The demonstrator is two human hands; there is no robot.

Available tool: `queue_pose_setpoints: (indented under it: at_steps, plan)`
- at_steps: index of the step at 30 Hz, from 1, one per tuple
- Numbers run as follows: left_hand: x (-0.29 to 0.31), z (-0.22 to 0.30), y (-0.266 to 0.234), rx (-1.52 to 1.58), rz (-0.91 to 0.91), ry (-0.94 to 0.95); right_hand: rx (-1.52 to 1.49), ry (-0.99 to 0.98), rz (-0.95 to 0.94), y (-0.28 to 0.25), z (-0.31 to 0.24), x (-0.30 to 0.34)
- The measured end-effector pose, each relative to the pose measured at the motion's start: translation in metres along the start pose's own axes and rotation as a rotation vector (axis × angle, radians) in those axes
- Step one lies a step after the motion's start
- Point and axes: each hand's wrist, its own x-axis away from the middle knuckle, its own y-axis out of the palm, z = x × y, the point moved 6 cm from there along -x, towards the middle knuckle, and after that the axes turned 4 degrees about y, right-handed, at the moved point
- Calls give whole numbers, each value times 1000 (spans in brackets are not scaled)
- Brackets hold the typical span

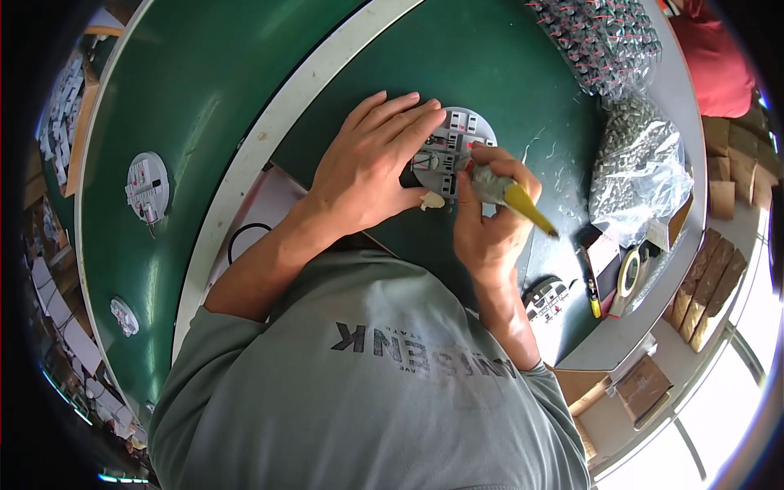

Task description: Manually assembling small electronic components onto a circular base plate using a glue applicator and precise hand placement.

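A round grey plastic plate (467,122) with rows of small slots and fittings lies on the green work surface in front of me. My left hand (371,159) rests along its left side, fingers stretched out, with the forefinger and thumb at its edge. By the thumb tip is a small cream-coloured piece (432,200). My right hand (494,224) is closed around a tape-wrapped, grey-and-yellow tool (498,188), tilted over the plate's right part. The tool's tip is hidden by my fingers, so its exact kind does not show.
Bags of small black-and-red parts (604,41) and metal pieces (637,163) lie at right. Nearer are a tape roll (628,272), a yellow-and-black cutter (592,286) and another plate (547,299). Left, past a pale rail (269,131), a similar plate (148,186) lies on a green belt.
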Motion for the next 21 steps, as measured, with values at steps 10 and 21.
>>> queue_pose_setpoints:
  at_steps: [10,21]
  plan:
    - [4,2,1,28,24,17,-90,338,154,-49,17,-16]
    - [2,1,-2,4,19,0,406,-13,-74,-20,-3,-15]
